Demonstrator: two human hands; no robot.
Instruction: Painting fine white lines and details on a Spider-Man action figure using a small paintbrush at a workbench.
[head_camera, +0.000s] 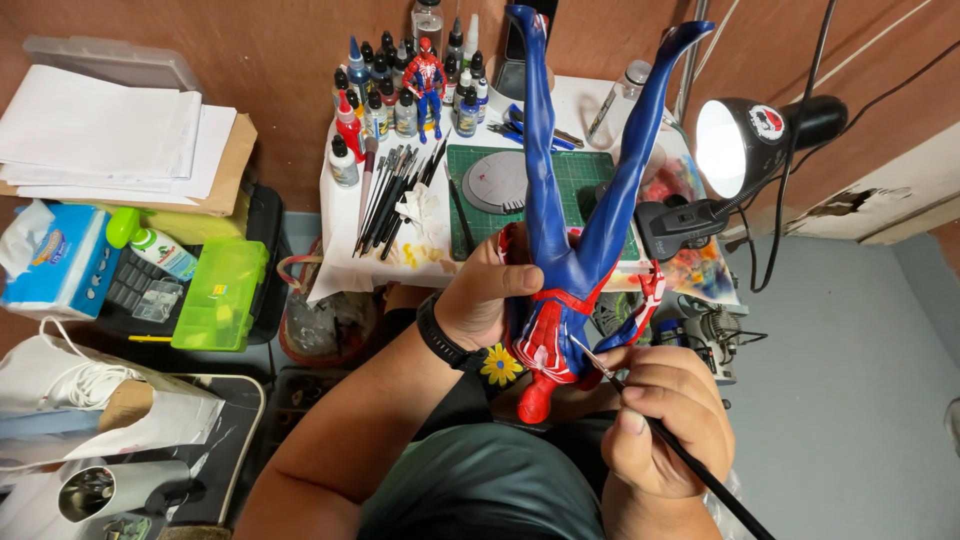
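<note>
In the centre of the frame, the left hand (487, 290) grips a glossy blue and red figure (565, 250) upside down, its legs pointing to the top. At lower right, the right hand (665, 415) pinches a thin black brush (690, 462), its tip on the red torso.

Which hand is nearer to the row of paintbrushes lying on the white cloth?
The left hand. It grips the red and blue figure just below and right of the paintbrushes. The right hand, holding a thin brush, is lower and farther right.
</note>
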